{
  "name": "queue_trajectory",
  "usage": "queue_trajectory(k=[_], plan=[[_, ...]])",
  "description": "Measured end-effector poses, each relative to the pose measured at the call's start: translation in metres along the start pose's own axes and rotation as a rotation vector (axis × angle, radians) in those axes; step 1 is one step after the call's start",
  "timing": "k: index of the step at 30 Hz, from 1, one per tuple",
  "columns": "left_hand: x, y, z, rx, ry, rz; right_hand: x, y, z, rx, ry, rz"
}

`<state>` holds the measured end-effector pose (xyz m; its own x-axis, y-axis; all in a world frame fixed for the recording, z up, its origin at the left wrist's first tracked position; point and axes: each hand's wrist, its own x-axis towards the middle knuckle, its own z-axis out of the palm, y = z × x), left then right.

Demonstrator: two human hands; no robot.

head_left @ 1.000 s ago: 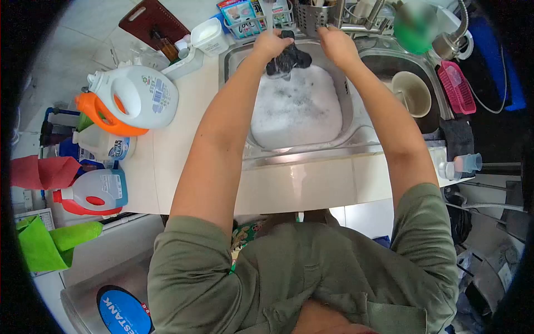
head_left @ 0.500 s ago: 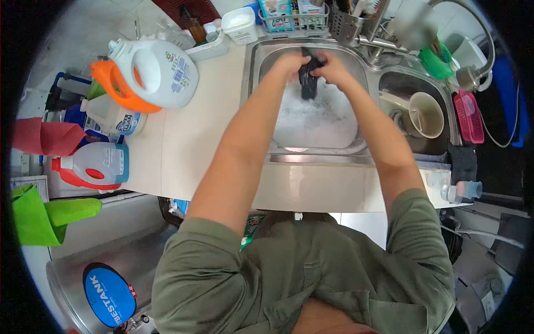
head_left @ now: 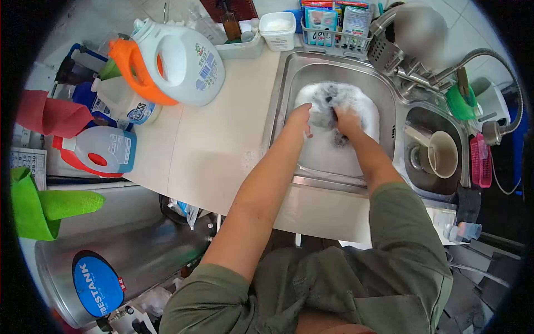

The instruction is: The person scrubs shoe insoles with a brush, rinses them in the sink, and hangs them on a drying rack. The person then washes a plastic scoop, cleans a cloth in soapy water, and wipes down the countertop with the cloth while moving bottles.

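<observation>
My left grip (head_left: 302, 118) hangs loosely open beside the white foamy suds (head_left: 364, 106); I cannot tell whether my right grip (head_left: 347, 119) closes on the soaked black cloth (head_left: 340, 139) half-hidden around it, seemingly mid-wash, unrinsed.

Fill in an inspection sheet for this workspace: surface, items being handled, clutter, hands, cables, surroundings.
Surface: pale countertop, a thin seam crossing its left part.
Items: large basin holds white suds; dark patches show among them, too covered to identify.
Clutter: white jug overlapping an orange one; white tub; beige dipper in the smaller basin.
Hands: left at the suds' left edge, grip unclear; right dipped in, fingers mostly hidden.
Cables: thin pale cord or tube looping beside the pink basket.
Surroundings: metal tank with a blue label, lower left.
</observation>
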<state>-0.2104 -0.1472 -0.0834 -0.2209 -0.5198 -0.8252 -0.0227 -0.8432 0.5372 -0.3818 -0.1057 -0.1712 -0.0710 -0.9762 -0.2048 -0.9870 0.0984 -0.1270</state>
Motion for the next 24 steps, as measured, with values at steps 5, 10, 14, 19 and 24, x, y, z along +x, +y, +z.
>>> queue_trajectory(k=[5,10,14,19,24], plan=[[0.0,-0.028,0.027,-0.28,-0.237,0.112,0.0,-0.023,-0.093,0.343,0.07,0.212],[-0.033,-0.01,0.068,-0.599,-0.469,0.15,-0.06,-0.039,-0.158,0.743,0.331,0.025],[-0.025,0.008,0.089,-0.778,-0.407,0.196,-0.095,-0.042,-0.152,0.824,0.561,0.031],[-0.046,0.011,0.097,0.129,-0.309,0.736,-0.102,-0.014,-0.15,2.298,-0.377,0.107],[-0.061,0.032,0.086,0.674,-0.61,0.632,-0.077,0.003,-0.14,1.933,-0.481,0.136]])
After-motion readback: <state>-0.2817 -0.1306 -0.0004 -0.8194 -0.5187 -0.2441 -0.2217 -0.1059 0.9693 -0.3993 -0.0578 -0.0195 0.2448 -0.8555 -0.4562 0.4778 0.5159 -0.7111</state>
